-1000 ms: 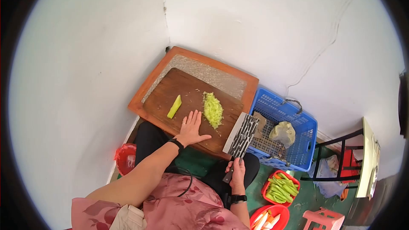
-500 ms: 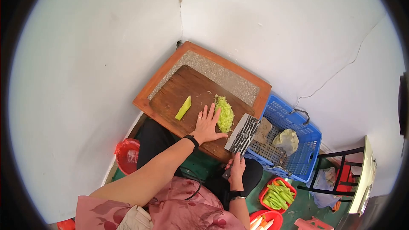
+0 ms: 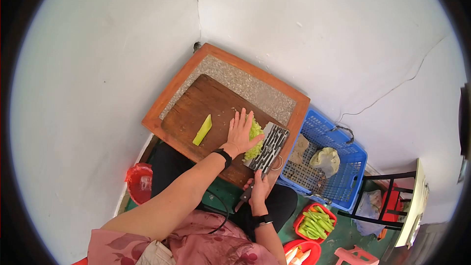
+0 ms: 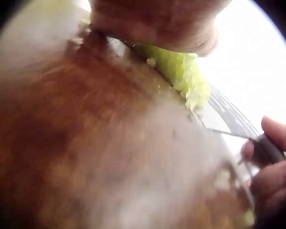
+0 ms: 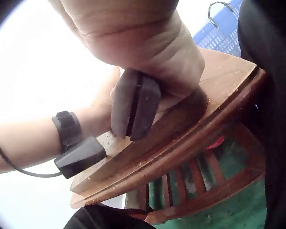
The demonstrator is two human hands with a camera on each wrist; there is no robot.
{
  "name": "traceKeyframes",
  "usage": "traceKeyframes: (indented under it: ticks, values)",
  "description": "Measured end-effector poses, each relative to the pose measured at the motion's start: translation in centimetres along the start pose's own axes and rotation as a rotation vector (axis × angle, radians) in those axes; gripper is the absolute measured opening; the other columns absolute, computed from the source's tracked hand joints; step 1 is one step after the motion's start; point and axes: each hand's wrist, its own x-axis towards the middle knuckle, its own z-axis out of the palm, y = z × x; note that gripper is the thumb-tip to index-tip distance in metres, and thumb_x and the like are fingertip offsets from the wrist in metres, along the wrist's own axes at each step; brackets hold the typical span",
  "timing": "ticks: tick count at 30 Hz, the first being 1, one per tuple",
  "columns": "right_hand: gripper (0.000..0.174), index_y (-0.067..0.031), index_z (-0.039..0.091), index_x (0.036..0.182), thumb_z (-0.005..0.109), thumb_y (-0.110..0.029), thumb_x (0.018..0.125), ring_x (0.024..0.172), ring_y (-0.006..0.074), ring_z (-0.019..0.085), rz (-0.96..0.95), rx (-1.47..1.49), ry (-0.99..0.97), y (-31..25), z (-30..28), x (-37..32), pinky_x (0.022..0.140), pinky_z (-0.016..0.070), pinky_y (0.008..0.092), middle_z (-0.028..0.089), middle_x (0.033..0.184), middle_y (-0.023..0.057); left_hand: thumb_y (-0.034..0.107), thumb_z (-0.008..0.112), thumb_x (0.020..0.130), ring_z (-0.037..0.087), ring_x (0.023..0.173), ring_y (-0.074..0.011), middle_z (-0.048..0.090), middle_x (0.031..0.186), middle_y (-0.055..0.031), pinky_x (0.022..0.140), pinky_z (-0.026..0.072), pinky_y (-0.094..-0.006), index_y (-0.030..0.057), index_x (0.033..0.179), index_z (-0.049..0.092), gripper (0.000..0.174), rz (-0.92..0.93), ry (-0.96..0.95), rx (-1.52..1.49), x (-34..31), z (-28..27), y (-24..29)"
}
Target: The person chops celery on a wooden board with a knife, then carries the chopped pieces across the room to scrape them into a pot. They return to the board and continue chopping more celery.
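Note:
The left hand [image 3: 240, 133], its fingers extended, presses on the left side of a pile of chopped green pieces [image 3: 254, 140] on the wooden cutting board [image 3: 189, 113]. Curled round the dark handle of a broad cleaver [image 3: 269, 146], the right hand [image 3: 259, 189] holds the blade low at the pile's right side. A green stalk piece [image 3: 202, 130] lies to the left on the board. In the left wrist view, chopped pieces [image 4: 194, 88] lie under the left hand [image 4: 155, 24] and against the blade. The right wrist view shows the handle end [image 5: 136, 105] below the right palm.
The board lies on a wood-framed table [image 3: 289, 102] against white walls. A blue basket [image 3: 353, 164] stands to its right. Red bowls with green stalks [image 3: 316, 223] and pale pieces are on the floor, near a pink stool [image 3: 355, 256]. A red bag [image 3: 140, 184] is at left.
The left hand has moved right onto the pile. The cleaver has come from beyond the board's right edge to the pile's right side. The view has shifted slightly.

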Motion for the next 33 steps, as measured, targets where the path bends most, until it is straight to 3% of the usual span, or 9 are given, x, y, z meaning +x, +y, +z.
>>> traceKeyframes:
  ticks: [8,16,21,29,33]
  values:
    - [0.028,-0.0106,0.048,0.089,0.055,-0.037,0.096,0.043,0.0123,0.047,0.028,-0.021,-0.086,-0.1,2.6,0.5,0.038,0.04,0.0267,0.05,0.059,0.002,0.054,0.06,0.084,0.025,0.134,-0.0506,0.023,0.147,-0.0332,0.109,0.0213,-0.0544,0.0017,0.145,0.028,0.086,0.088,0.026,-0.142,-0.9,-0.4,0.0]
    - [0.029,-0.0093,0.049,0.089,0.055,-0.037,0.096,0.039,0.0129,0.044,0.078,-0.013,-0.187,-1.2,3.5,0.5,0.036,0.036,0.0261,0.048,0.054,0.0031,0.038,0.066,0.084,0.03,0.133,-0.048,0.027,0.145,-0.0331,0.11,0.0268,-0.0476,-0.0027,0.137,0.04,0.072,0.068,0.129,-0.312,-0.8,-0.9,-0.3]
    - [0.029,-0.0088,0.051,0.091,0.055,-0.037,0.096,0.039,0.0124,0.043,0.138,-0.033,-0.244,-1.8,2.5,0.7,0.036,0.0348,0.0253,0.048,0.054,0.0034,0.033,0.068,0.082,0.033,0.13,-0.0472,0.031,0.143,-0.0315,0.108,0.0288,-0.0481,-0.0028,0.134,0.044,0.067,0.054,0.181,-0.298,-1.2,-1.5,0.2]
    - [0.03,-0.0085,0.052,0.094,0.054,-0.038,0.096,0.041,0.0119,0.042,0.176,0.041,-0.306,-5.8,1.6,-2.8,0.038,0.0338,0.0245,0.047,0.056,0.0037,0.026,0.071,0.08,0.034,0.13,-0.0459,0.031,0.144,-0.0294,0.109,0.0271,-0.0498,-0.0027,0.134,0.044,0.066,0.106,0.149,-0.183,-0.1,-6.2,5.0]
    - [0.029,-0.0089,0.051,0.091,0.055,-0.037,0.096,0.041,0.0107,0.042,0.148,0.129,-0.295,-11.1,1.6,-7.6,0.038,0.0335,0.0241,0.048,0.056,0.0022,0.023,0.066,0.085,0.032,0.134,-0.0407,0.031,0.147,-0.0257,0.11,0.0261,-0.0456,-0.0022,0.136,0.042,0.062,0.139,0.069,-0.137,1.6,-10.5,10.3]
